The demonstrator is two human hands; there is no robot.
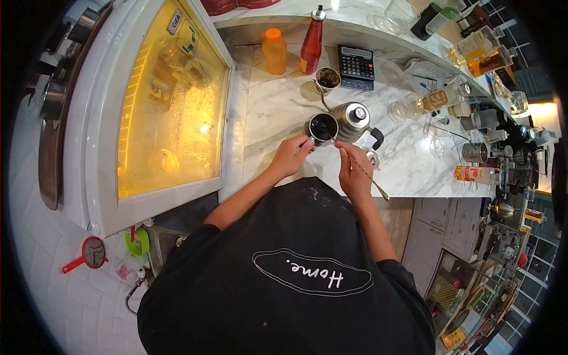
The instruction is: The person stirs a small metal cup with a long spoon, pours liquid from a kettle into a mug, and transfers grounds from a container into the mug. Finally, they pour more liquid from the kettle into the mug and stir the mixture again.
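At the middle of the marble counter a metal cup point(322, 128) holds dark liquid. My left hand point(292, 155) is closed on its near left side. My right hand point(355, 170) grips a long thin spoon point(377, 187), whose upper part reaches to the cup's rim and whose other end sticks out toward the counter's front edge. Just right of the cup stands a steel gooseneck kettle point(349, 121) with a black handle, its spout curving up and left. Beyond the spout is a cup with dark brown contents point(327, 78).
Behind stand an orange bottle point(274, 52), a red bottle point(312, 44) and a black calculator point(356, 66). A lit glass-door fridge point(171, 100) borders the left. Several bottles, glasses and a metal pitcher point(475, 152) line the right side. A sink point(163, 245) lies lower left.
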